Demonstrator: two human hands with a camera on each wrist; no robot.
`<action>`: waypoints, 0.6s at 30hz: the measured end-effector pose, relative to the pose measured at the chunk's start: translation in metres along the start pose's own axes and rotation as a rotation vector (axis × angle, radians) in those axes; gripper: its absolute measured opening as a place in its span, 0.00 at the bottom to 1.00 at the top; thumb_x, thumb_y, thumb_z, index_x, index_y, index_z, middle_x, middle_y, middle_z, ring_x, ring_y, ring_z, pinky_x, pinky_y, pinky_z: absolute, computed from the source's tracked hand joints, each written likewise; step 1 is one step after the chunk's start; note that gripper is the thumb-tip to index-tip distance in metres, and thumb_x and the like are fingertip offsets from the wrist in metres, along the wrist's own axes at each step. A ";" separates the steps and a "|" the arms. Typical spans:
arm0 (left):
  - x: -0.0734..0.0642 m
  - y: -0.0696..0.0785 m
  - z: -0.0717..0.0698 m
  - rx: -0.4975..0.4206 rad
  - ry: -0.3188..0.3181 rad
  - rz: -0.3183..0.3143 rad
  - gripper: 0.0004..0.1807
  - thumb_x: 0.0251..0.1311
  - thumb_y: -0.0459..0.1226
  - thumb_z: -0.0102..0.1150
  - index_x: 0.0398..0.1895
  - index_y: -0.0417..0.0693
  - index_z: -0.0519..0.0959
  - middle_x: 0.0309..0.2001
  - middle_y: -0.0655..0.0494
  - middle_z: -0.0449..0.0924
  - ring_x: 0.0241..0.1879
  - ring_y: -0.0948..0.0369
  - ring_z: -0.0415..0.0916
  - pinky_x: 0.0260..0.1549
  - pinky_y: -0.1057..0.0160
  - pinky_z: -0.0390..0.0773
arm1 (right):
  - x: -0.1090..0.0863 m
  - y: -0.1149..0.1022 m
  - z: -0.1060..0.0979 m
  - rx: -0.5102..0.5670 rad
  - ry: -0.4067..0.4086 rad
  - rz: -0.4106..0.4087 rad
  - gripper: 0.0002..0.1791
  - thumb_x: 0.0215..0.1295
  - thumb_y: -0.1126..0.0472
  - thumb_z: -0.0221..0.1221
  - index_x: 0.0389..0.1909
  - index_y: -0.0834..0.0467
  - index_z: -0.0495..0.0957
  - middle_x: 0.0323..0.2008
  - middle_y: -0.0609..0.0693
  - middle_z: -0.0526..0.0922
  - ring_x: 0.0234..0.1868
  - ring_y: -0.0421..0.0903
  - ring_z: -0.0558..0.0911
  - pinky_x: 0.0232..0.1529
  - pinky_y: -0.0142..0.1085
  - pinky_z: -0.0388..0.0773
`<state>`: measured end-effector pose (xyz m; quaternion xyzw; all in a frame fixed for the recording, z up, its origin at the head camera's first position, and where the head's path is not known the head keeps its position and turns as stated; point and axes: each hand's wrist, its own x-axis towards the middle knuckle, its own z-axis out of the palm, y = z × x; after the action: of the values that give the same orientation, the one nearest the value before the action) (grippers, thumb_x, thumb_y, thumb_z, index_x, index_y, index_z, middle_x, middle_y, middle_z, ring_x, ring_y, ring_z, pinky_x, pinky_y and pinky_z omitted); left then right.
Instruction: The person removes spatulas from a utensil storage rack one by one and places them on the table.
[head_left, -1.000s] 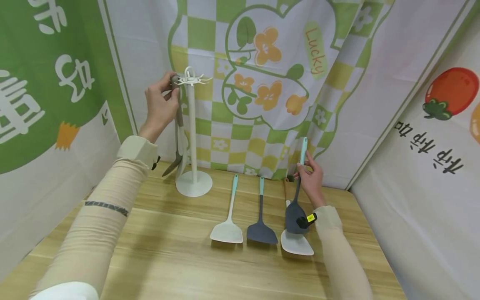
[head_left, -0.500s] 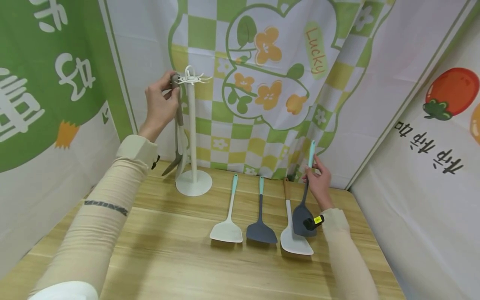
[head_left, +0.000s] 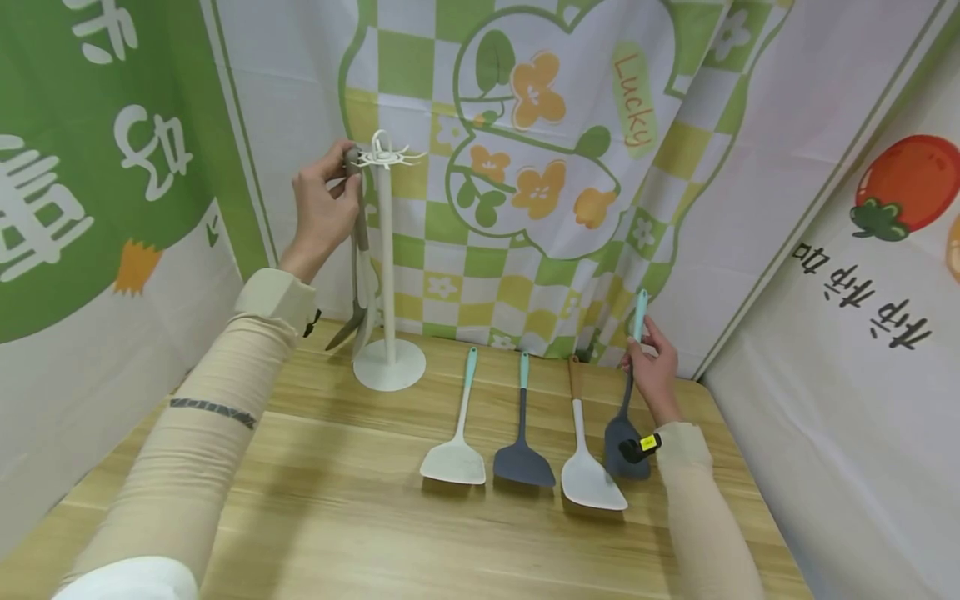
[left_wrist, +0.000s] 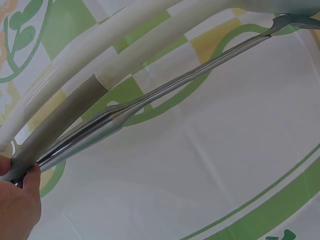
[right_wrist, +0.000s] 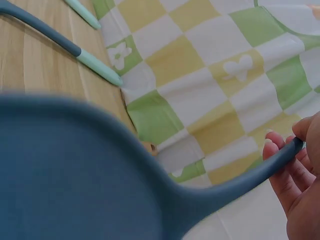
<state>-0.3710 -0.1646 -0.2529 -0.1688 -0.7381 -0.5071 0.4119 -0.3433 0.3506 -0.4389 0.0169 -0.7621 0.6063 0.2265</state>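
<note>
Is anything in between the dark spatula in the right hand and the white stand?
Yes, low down: the brown-handled spatula, the other dark spatula and the pale spatula lie in a row on the table, between the held spatula and the white stand. Higher up, nothing visible is in the way.

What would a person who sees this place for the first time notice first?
Probably the green-and-yellow checked curtain with the word "Lucky", behind the table. Next, the right hand holding a dark spatula by its mint handle, at the right end of a row with three other spatulas. On the other side, the left hand grips a grey handle beside the top of a white stand.
</note>
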 end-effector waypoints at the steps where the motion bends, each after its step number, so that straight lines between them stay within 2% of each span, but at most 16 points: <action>1: 0.000 0.000 0.000 0.000 -0.001 0.002 0.18 0.69 0.23 0.52 0.59 0.39 0.81 0.55 0.42 0.84 0.52 0.48 0.82 0.58 0.66 0.81 | 0.000 0.001 -0.001 -0.002 0.005 0.007 0.31 0.75 0.66 0.55 0.77 0.54 0.63 0.44 0.52 0.71 0.19 0.37 0.81 0.24 0.29 0.85; 7: 0.000 -0.001 -0.001 -0.002 0.000 -0.005 0.19 0.69 0.23 0.51 0.59 0.38 0.81 0.55 0.42 0.84 0.53 0.46 0.82 0.58 0.65 0.81 | 0.000 0.006 -0.010 -0.022 0.033 0.042 0.32 0.74 0.67 0.56 0.77 0.56 0.63 0.43 0.52 0.71 0.19 0.34 0.80 0.23 0.27 0.84; 11: 0.001 -0.001 -0.001 -0.010 0.002 -0.010 0.18 0.69 0.23 0.51 0.58 0.37 0.80 0.55 0.42 0.84 0.53 0.45 0.82 0.59 0.64 0.81 | -0.002 0.010 -0.016 -0.050 0.023 0.050 0.32 0.75 0.67 0.55 0.78 0.55 0.61 0.46 0.54 0.71 0.19 0.33 0.80 0.24 0.26 0.83; 18: 0.000 0.000 0.000 -0.005 -0.002 -0.008 0.18 0.69 0.24 0.51 0.59 0.38 0.80 0.55 0.42 0.84 0.53 0.45 0.82 0.58 0.64 0.81 | -0.008 0.019 -0.023 -0.062 0.005 0.065 0.33 0.75 0.67 0.55 0.78 0.57 0.60 0.45 0.55 0.73 0.19 0.35 0.81 0.23 0.26 0.83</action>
<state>-0.3714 -0.1646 -0.2529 -0.1671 -0.7378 -0.5106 0.4087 -0.3346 0.3751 -0.4556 -0.0164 -0.7801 0.5895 0.2091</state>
